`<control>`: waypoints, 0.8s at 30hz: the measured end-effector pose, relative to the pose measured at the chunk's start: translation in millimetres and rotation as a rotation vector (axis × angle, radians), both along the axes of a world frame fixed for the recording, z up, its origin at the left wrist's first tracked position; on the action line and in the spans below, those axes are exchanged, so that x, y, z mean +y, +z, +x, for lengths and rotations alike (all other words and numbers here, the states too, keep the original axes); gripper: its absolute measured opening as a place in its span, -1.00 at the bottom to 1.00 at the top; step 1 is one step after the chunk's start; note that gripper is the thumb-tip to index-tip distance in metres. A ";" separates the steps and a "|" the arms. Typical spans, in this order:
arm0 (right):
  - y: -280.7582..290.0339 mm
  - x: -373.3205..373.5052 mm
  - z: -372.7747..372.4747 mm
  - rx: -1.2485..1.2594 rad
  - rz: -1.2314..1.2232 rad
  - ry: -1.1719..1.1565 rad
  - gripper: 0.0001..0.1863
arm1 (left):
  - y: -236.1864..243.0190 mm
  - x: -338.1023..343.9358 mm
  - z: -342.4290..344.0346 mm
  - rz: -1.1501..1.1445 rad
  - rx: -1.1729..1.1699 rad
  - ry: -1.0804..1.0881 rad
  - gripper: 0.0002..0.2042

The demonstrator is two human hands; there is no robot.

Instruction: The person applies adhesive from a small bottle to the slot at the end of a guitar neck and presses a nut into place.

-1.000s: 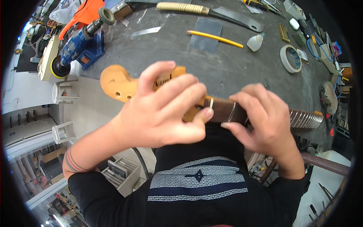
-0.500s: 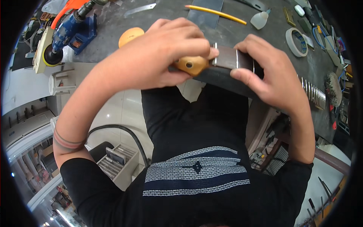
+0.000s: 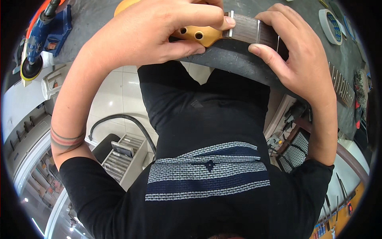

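Observation:
A guitar neck lies along the near edge of the dark workbench [image 3: 229, 57], its dark fretboard [image 3: 246, 28] facing up. My left hand [image 3: 167, 30] is wrapped around the yellow-wood headstock [image 3: 211, 36], thumb along the near side by the round tuner holes. One fingertip of that hand presses beside the pale nut [image 3: 230, 32], where the headstock meets the fretboard. Farther along to the right, my right hand [image 3: 288, 47] grips the neck across its width, thumb on the near edge and fingers over the far side. The neck's right part is hidden under that hand.
At the left of the bench rests a blue power drill [image 3: 36, 38] with a round pad [image 3: 32, 69]. To the right are a tape roll [image 3: 331, 28], another fretted board [image 3: 342, 85] and a bristly brush [image 3: 361, 85]. Below hangs a black hose [image 3: 119, 116] near a drawer unit [image 3: 129, 153].
My view has shifted, so bench, neck and hands sit higher in the picture. The pencil and small bottle have left the view. Both hands keep their hold on the neck.

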State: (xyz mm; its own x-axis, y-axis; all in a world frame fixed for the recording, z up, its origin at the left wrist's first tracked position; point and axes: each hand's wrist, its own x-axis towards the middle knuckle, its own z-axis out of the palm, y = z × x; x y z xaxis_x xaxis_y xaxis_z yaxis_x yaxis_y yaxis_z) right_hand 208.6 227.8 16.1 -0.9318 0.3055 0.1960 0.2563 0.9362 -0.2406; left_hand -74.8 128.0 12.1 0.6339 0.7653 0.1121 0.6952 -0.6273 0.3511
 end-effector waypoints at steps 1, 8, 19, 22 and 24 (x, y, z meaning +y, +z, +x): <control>-0.1 0.7 0.2 -0.030 0.003 -0.014 -0.43 | -1.8 0.9 0.1 -0.002 0.000 -0.004 -0.39; -16.1 0.5 -18.9 0.120 -0.060 0.016 -0.48 | -18.5 4.2 -7.4 0.065 -0.111 -0.031 -0.47; -7.5 -9.5 -30.2 0.120 -0.220 0.036 -0.49 | -20.8 6.2 -2.4 0.070 -0.154 -0.056 -0.48; -4.4 -16.8 -33.9 0.030 -0.113 -0.080 -0.50 | -35.0 9.9 -6.1 0.093 -0.286 -0.062 -0.48; -12.2 -7.0 -26.8 0.114 -0.175 -0.001 -0.50 | -34.1 9.8 -5.3 0.098 -0.283 -0.060 -0.48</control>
